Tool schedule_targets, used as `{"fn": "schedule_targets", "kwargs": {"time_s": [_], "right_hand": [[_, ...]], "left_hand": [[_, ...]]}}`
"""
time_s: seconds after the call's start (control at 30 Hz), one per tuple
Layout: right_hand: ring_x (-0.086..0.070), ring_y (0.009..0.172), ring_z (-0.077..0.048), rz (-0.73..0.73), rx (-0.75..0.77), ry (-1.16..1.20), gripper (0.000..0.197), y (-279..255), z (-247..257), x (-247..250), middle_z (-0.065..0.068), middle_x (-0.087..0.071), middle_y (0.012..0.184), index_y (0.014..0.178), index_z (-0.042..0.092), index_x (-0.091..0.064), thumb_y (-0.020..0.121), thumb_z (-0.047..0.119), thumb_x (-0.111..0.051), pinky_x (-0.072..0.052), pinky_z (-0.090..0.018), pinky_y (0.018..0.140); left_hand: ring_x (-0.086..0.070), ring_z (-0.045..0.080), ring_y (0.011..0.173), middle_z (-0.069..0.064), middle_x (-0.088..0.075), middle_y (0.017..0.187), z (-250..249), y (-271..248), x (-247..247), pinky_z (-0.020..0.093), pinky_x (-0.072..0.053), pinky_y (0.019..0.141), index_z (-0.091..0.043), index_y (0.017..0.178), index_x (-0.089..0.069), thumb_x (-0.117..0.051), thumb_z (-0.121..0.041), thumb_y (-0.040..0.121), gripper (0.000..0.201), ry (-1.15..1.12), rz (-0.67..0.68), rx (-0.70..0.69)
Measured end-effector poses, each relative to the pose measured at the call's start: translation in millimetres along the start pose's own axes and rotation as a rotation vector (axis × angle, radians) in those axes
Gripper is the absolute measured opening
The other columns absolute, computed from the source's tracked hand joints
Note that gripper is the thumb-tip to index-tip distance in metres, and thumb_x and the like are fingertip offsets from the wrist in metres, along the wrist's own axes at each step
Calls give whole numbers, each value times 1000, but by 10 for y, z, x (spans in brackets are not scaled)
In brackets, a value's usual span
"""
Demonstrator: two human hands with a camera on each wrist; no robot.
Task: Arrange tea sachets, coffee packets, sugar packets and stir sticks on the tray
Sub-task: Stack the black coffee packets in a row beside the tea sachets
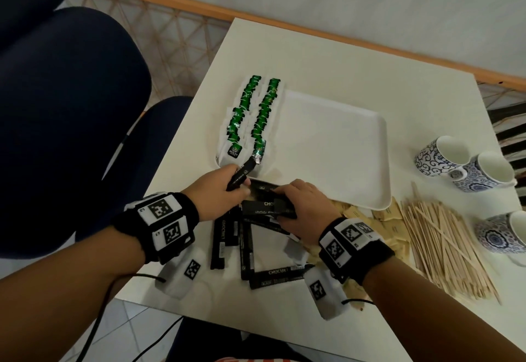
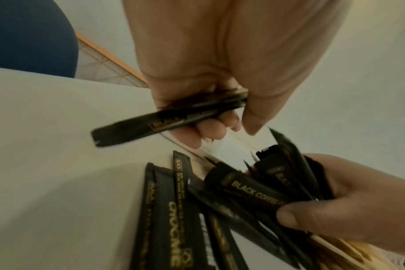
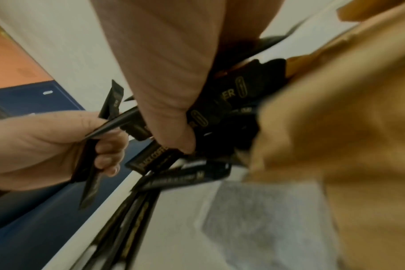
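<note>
Landmark: I take the white tray [image 1: 336,145] as my reference.
Tea sachets: two overlapping rows of green tea sachets [image 1: 250,114] already lie along the tray's left side.
Coffee packets: the loose black coffee packets [image 1: 244,245] lie scattered on the table just off the tray's near edge.
Left hand: my left hand [image 1: 216,193] curls round a few black sticks [image 2: 169,118] at the tray's near-left corner, knuckles up, their ends pointing towards the tea rows.
Right hand: my right hand [image 1: 301,205] clamps a fanned bundle of packets [image 2: 273,191] just beside the left, palm down over the pile.
Step in hand: I judge I am gathering coffee; I should square the bundle's ends before laying it beside the tea.
Still waiting: brown sugar packets [image 1: 384,213] and wooden stir sticks [image 1: 444,247] lie off the tray's near-right corner.
</note>
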State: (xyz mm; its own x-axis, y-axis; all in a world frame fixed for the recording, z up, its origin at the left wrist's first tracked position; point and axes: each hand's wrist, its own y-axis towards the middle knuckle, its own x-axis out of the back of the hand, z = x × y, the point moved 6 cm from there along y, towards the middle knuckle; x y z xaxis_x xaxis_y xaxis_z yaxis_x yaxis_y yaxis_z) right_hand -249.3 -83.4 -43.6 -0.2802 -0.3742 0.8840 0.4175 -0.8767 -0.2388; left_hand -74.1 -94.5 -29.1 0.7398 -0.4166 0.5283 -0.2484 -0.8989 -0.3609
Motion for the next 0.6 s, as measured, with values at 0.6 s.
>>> {"fn": "schedule_targets", "kwargs": {"time_s": [0.6], "right_hand": [[-53,78,-16,57,-41,369,22,156,-30,358,2,-53,87,86,28,-50,79,17,-68,-40,-20,65]], "left_hand": [[-46,12,58,3,-51,71,-98,247,151,23,-40,55,-22,99,-66,-52,-6,91,23,-458,-22,145]]}}
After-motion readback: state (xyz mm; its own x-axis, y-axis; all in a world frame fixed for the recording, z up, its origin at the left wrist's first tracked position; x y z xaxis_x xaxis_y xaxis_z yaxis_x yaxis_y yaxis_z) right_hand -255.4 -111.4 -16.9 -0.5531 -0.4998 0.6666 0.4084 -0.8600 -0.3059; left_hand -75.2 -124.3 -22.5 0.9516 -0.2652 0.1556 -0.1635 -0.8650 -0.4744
